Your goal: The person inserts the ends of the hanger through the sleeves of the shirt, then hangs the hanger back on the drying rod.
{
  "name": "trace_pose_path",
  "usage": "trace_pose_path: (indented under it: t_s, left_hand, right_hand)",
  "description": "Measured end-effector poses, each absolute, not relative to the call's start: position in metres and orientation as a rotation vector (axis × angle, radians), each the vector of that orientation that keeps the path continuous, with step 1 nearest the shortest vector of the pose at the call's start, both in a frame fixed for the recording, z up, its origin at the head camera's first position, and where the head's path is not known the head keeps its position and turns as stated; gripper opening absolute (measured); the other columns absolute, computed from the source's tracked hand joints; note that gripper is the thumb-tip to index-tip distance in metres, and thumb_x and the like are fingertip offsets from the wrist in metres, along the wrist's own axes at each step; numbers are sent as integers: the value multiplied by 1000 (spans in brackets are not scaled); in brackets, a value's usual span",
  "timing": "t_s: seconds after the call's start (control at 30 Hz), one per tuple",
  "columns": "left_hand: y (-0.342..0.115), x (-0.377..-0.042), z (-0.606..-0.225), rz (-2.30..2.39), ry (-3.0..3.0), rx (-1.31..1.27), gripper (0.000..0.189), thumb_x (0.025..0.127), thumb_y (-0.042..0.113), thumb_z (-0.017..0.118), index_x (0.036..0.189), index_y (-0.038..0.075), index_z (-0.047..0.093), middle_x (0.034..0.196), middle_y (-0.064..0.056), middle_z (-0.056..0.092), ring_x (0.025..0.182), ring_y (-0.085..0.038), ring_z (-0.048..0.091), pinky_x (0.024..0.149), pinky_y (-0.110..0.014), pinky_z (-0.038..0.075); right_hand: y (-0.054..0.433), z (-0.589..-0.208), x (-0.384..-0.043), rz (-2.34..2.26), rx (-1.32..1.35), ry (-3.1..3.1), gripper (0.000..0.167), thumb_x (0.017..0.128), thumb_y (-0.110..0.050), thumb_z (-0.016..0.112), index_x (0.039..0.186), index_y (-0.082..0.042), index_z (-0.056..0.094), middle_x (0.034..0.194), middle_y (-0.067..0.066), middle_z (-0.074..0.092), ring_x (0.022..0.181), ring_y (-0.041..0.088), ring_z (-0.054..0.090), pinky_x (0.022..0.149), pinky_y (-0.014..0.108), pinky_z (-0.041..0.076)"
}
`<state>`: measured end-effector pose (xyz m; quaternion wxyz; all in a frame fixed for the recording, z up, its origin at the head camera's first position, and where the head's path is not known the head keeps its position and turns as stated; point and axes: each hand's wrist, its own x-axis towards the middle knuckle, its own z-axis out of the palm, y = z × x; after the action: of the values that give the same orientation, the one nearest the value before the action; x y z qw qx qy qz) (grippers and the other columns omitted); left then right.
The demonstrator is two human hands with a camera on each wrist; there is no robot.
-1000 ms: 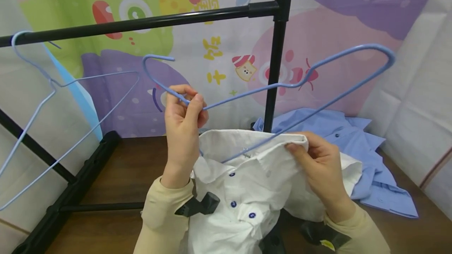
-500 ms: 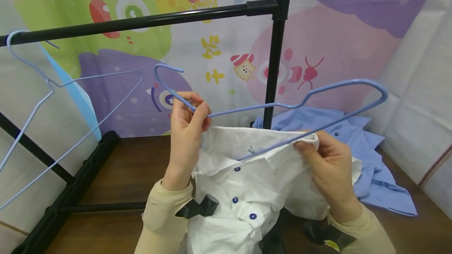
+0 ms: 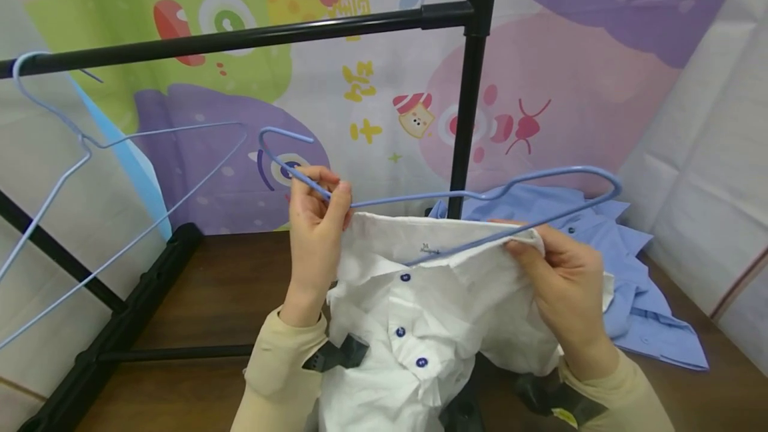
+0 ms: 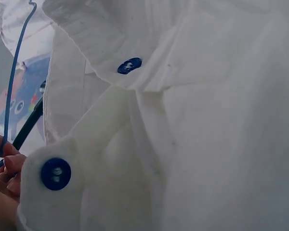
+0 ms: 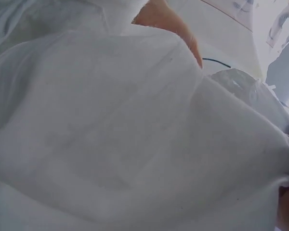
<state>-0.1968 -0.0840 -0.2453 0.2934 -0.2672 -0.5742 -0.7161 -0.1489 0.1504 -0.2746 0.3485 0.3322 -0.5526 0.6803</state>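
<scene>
The left hand (image 3: 315, 225) pinches the hanger (image 3: 420, 199) just below its hook, thumb and fingers together on the wire. The right hand (image 3: 567, 279) has its thumb in front of the white shirt's (image 3: 444, 305) collar edge and its fingers behind, pinching the cloth. The hook stands above the left fingers, its tip pointing right. One end of the hanger sticks out over the right hand; the lower wire slants down into the neck opening, where the shirt hides the rest. Blue buttons (image 3: 400, 332) run down the front below the collar.

The left hand is raised, fingertips up, its forearm rising from the bottom edge. The right forearm slants in from the lower right, the hand leaning up and to the left. Both wear beige sleeves (image 3: 279, 365).

Farther out, a blue shirt (image 3: 636, 299) lies on the table (image 3: 222, 292) beyond the right hand, and a second hanger (image 3: 85, 143) hangs from the black rack (image 3: 252, 39) on the left.
</scene>
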Motion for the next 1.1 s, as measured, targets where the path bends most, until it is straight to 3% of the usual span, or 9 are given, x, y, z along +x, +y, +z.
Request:
trace_pose_path:
  t_s: [0.13,0.3,0.4,0.53,0.63,0.83,0.97,1.1]
  left_hand:
    - [-85,-196,-245,-1799,-1595,-644,10,91,4,50,96,3,41,71,1,44,55,-8,41,51,-19,34]
    - [-90,-196,-248,-1604,-1759,-564,24,91,11,53,107,-2,41,86,-3,54,77,-11,55,60,-20,41]
    - [-96,-201,-252,-1553,-1841,-657,35,92,14,50,123,3,37,88,-7,58,84,-15,59,68,-24,44]
    - [-111,-209,-258,-1429,-2049,-803,43,96,27,42,137,21,31,85,-7,64,78,-16,59,74,-29,44]
    - [-118,-212,-263,-1311,-2211,-862,39,98,35,35,136,27,38,84,-5,62,73,-14,53,68,-29,41]
    - [-114,-214,-270,-1386,-2216,-921,42,99,39,28,126,15,49,70,-3,41,58,-11,32,56,-26,31]
    - [-112,-213,-270,-1418,-2131,-958,53,96,49,28,123,6,44,70,-3,46,58,-9,36,55,-25,30]
    - [-110,-208,-267,-1438,-2090,-986,59,93,54,29,120,1,34,72,-7,51,65,-13,41,63,-25,33]
  right_hand:
    - [152,-275,-151,1763,822,-1431,13,80,9,59,91,8,68,95,6,70,77,7,62,60,14,45]
    - [154,-274,-153,1752,767,-1451,17,80,11,59,93,5,69,95,4,70,76,5,62,60,14,45]
    - [155,-274,-153,1774,747,-1465,20,81,11,59,95,1,69,95,4,70,76,5,62,59,14,46]
    - [155,-273,-152,1794,733,-1494,19,81,10,58,96,3,69,94,4,70,72,4,61,57,14,46]
    - [155,-272,-151,1811,718,-1520,17,82,10,58,97,9,66,94,4,70,70,4,62,55,15,47]
    - [155,-271,-151,1815,719,-1570,18,84,8,55,100,11,64,95,3,70,70,4,61,54,16,46]
    - [155,-272,-154,1779,767,-1587,21,87,7,52,104,7,64,100,2,69,72,5,59,55,16,44]
    - [156,-272,-155,1750,731,-1614,22,89,5,50,104,4,64,100,2,68,73,6,58,55,17,43]
